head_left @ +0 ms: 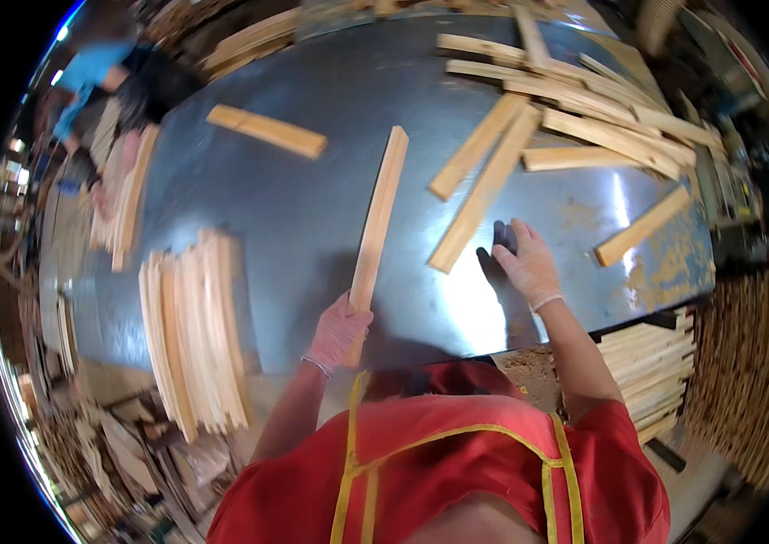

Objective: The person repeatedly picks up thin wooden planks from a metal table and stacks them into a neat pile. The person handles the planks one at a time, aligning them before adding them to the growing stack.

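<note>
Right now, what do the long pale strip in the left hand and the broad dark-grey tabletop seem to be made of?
Long pale strip in the left hand: looks like bare, unvarnished wood, judging by its yellowish-pink tone and dull face; species unclear.
Broad dark-grey tabletop: probably smooth sheet metal, semi-glossy, since it throws back bright glare; a coated board could look similar.
</note>
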{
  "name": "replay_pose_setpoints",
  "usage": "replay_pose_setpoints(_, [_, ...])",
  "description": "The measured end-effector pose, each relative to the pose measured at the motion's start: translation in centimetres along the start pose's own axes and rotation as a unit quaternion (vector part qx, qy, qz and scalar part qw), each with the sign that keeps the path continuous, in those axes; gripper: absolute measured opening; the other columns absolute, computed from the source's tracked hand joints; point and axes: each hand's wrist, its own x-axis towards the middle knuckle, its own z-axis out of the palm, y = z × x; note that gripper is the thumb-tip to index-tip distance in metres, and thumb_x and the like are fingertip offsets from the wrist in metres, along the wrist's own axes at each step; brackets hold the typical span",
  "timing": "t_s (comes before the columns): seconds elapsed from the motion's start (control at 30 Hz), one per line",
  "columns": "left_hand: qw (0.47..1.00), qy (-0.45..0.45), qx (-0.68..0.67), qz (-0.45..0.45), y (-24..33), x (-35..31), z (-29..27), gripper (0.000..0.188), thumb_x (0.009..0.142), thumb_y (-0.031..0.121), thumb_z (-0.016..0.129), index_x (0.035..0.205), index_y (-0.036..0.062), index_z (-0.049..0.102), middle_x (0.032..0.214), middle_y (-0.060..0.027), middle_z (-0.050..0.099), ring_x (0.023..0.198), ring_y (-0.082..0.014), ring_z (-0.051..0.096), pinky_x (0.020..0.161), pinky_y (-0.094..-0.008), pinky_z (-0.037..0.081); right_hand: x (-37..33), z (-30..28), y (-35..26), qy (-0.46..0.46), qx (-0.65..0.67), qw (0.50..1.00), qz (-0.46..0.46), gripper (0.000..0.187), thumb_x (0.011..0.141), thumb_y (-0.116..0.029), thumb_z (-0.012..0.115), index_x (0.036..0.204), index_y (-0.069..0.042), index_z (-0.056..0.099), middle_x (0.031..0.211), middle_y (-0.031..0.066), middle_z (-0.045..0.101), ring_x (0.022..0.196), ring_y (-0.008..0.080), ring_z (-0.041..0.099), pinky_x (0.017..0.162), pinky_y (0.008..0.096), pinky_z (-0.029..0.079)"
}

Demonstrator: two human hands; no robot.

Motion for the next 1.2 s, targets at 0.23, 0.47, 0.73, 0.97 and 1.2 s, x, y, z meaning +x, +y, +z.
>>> replay_pose_setpoints(0.23, [0.713,0.359,0.545,0.258,-15.5,-9.2,-13.1,0.036,0.102,0.023,0.067,0.134,0.0082,0.066,0.115,-0.0072,0.074,0.097,-0.024,0.073,0.088,-0.0449,0.059,3.7,10.1,-9.2,0.131,-0.063,0.983,0.117,0.081,0.08,-0.035,0.081,0.15,-0.009,0.05,0.153,0.0192,0.048,0.132,0.0424,0.057,0.11,0.0512,0.049])
replay_pose_setpoints(0.47, [0.671,0.447,0.591,0.042,-21.7,-12.6,-18.4,0.06,0.096,0.031,0.073,0.149,0.0108,0.053,0.15,-0.015,0.055,0.144,-0.035,0.05,0.121,-0.0522,0.039,-3.0,9.2,-13.5,0.059,0.369,0.923,0.088,0.075,0.08,-0.011,0.076,0.148,0.004,0.046,0.124,0.0257,0.066,0.113,0.0366,0.068,0.097,0.0447,0.055])
replay_pose_setpoints(0.73, [0.83,0.295,0.422,0.214,-7.6,-1.2,-5.2,0.094,0.085,0.051,0.081,0.159,0.0059,0.045,0.146,-0.0202,0.06,0.139,-0.0373,0.056,0.115,-0.051,0.043,1.0,5.2,-14.2,-0.081,0.171,0.98,-0.052,0.091,0.093,-0.046,0.077,0.163,0.0,0.04,0.16,0.0253,0.05,0.151,0.0381,0.047,0.125,0.043,0.038])
replay_pose_setpoints(0.97, [0.865,0.099,0.485,0.083,4.6,2.0,1.1,0.103,0.078,0.055,0.086,0.159,0.0108,0.041,0.129,-0.0165,0.065,0.115,-0.0386,0.067,0.096,-0.0511,0.054,27.6,-4.1,-10.9,0.091,-0.142,0.973,-0.155,0.066,0.088,-0.042,0.074,0.144,-0.009,0.057,0.141,0.0202,0.062,0.131,0.0405,0.06,0.11,0.0497,0.05])
replay_pose_setpoints(1.2, [0.887,0.102,0.445,0.069,3.1,2.2,2.2,0.09,0.081,0.04,0.083,0.157,0.0081,0.045,0.126,-0.0195,0.068,0.115,-0.0393,0.069,0.099,-0.0502,0.057,37.5,0.1,-8.7,0.034,-0.27,0.962,-0.015,0.062,0.087,-0.033,0.079,0.141,-0.013,0.058,0.133,0.0181,0.069,0.124,0.037,0.067,0.104,0.0469,0.055])
